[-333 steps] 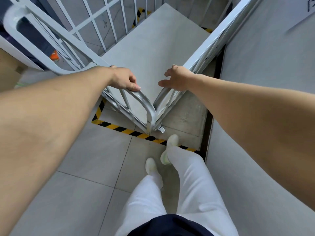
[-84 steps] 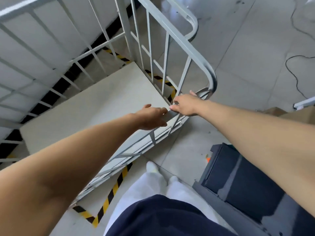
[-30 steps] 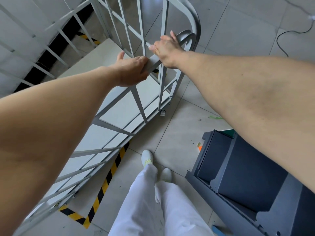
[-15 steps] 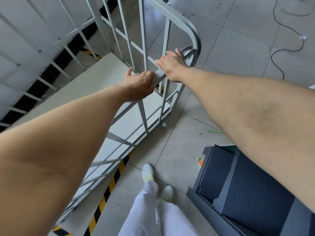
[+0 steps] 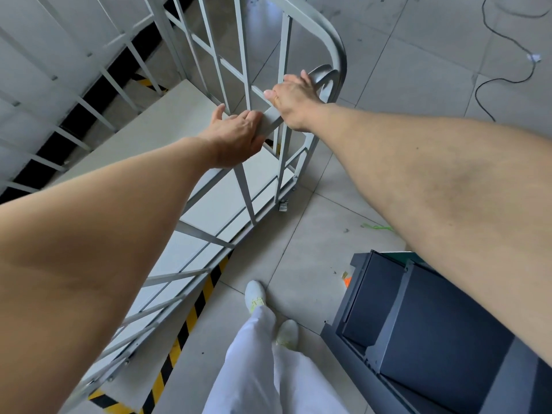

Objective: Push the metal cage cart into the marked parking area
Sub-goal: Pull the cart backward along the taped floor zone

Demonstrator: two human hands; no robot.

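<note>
The grey metal cage cart [image 5: 245, 186] fills the left half of the head view, its barred side wall facing me and its pale floor plate visible behind the bars. My left hand [image 5: 236, 135] grips the cart's top rail from above. My right hand [image 5: 294, 98] holds the same rail a little further right, close to the rounded corner post. Black-and-yellow striped tape [image 5: 191, 321] of the marked parking area runs on the floor just under the cart's near edge. One small caster [image 5: 283, 205] shows under the near right corner.
A dark grey metal cabinet [image 5: 418, 330] lies on the floor at the lower right, close to my feet [image 5: 255, 295]. A black cable [image 5: 504, 40] snakes over the tiles at the upper right. A wall stands behind the cart on the left.
Both hands stay on the cart's top rail over the last second. The view has shifted slightly; the cart sits about the same way along the striped tape.
</note>
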